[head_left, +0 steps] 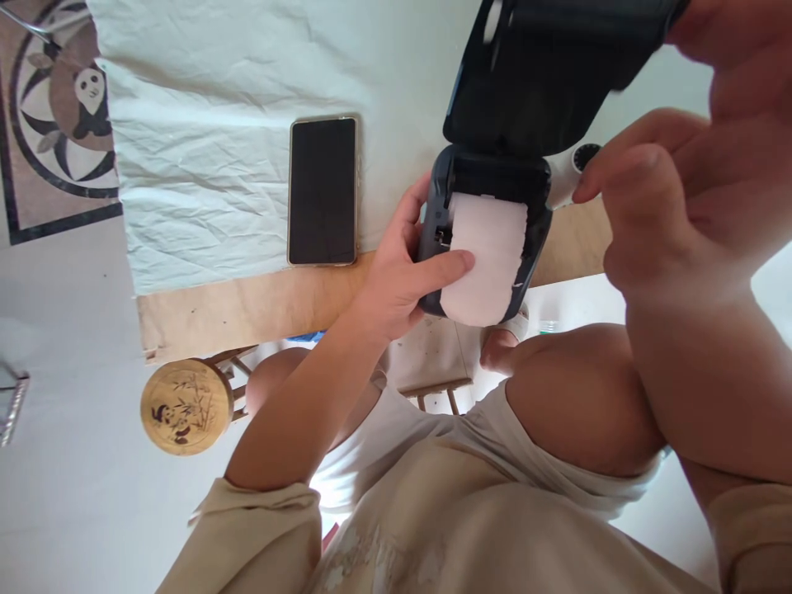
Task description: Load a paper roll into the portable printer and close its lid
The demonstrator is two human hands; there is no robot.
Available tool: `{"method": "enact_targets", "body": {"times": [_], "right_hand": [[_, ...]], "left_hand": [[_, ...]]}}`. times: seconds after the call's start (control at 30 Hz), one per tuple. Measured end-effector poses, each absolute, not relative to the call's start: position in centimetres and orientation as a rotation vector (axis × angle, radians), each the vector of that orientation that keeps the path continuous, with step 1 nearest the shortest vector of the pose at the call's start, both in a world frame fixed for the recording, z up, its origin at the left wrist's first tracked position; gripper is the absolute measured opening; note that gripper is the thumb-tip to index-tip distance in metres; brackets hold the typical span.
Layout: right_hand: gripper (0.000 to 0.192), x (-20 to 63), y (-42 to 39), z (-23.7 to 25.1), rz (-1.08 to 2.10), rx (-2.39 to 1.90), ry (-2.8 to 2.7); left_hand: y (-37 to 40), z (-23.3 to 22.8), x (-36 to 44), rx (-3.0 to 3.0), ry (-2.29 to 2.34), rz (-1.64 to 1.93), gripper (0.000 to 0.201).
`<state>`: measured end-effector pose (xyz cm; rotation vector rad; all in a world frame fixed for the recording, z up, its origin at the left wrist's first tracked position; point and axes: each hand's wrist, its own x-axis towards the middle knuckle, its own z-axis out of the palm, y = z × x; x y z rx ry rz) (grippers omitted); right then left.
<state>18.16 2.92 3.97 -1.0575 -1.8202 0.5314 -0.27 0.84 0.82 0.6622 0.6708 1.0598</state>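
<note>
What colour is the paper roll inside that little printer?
White, or very pale pink: the paper roll shows best in the head view.

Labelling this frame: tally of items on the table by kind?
Phone: 1
Label printer, lid open: 1
Paper roll in printer: 1
White cloth: 1
Total: 4
The left hand grips the printer, thumb on the roll.

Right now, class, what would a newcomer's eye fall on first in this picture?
First, the small dark printer at centre, its lid flipped open and a white paper roll sitting inside. The left hand grips its side, thumb on the paper, while the right hand looms close at the right. A black smartphone lies left on the white cloth.
</note>
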Motion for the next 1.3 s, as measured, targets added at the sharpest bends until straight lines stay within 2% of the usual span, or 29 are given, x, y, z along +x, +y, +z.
{"method": "enact_targets", "body": {"times": [0.1, 0.3, 0.73, 0.97, 1.03, 1.1, 1.17, 1.23, 1.3], "right_hand": [[0.035, 17.8, 2.8, 3.6, 0.257, -0.942, -1.914], [0.026, 17.9, 2.7, 3.6, 0.282, -0.957, -2.107], [0.020, 17.8, 2.7, 3.3, 0.277, -0.944, -2.163], [0.018, 17.7, 2.6, 3.2, 0.308, -0.946, -2.143], [0.028, 17.6, 2.5, 3.1, 0.371, -1.021, -2.107], [0.048, 17.6, 2.2, 3.1, 0.561, -1.124, -2.057], [0.066, 17.7, 2.1, 2.9, 0.774, -1.192, -2.018], [0.075, 17.7, 2.0, 2.8, 0.893, -1.212, -2.005], [0.076, 17.8, 2.1, 2.7, 0.948, -1.201, -2.010]], "left_hand": [[0.9, 0.9, -0.4, 0.666, 0.665, 1.048, 0.046], [0.8, 1.3, -0.5, 0.634, 0.709, 1.073, 0.029], [0.9, 1.1, -0.6, 0.653, 0.660, 1.058, 0.039], [0.7, 1.1, -0.6, 0.641, 0.671, 1.035, 0.053], [0.6, 1.0, -0.5, 0.643, 0.628, 1.079, 0.045], [0.5, 0.9, -0.3, 0.635, 0.590, 1.137, 0.037], [0.4, 0.9, -0.1, 0.620, 0.588, 1.150, 0.038], [0.5, 0.9, -0.1, 0.617, 0.632, 1.119, 0.042], [0.5, 1.0, -0.2, 0.631, 0.667, 1.073, 0.039]]}}
